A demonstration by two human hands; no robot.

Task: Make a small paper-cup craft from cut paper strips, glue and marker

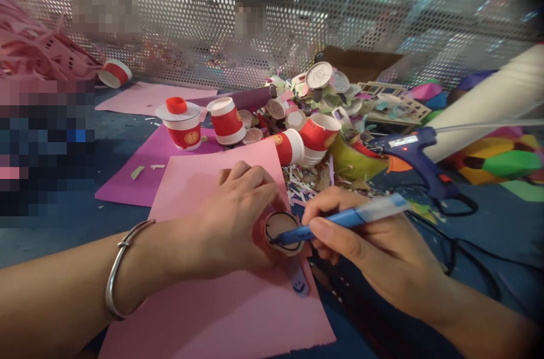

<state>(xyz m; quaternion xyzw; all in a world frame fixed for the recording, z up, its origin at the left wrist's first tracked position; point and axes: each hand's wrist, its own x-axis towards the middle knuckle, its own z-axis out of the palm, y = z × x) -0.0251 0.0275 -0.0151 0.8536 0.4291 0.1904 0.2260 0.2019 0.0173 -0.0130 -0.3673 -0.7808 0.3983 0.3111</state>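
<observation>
A small round paper disc (283,229) lies near the right edge of a pink paper sheet (221,302), close to the viewer at the centre of the scene. A dark line runs around the disc's rim. The left hand (238,223), fingers curled down and mostly closed, presses the disc flat against the sheet. A silver bangle (121,268) sits on that wrist. The right hand (361,246) is closed around a blue marker pen (340,217), its tip touching the lower rim of the disc.

Risks, as a judgement: the disc is held by finger pressure alone, so a sideways push from the pen could shift it and break the traced line. The pen tip works right beside the left fingertips and could mark them. Ink may also smear under the holding fingers.

Just to the far right, a blue glue gun (420,158) rests on the blue table (488,223), its cable trailing near the right forearm; a snag could drag it.

Counts: two hands, one pen, one disc being traced, one glue gun, one bangle. About five red and white paper cups (227,121) stand or lie farther away, plus one at far left. Two large paper sheets are clear, pink over a purple sheet (140,172). Loose discs and scraps in the far pile are too many to count.
</observation>
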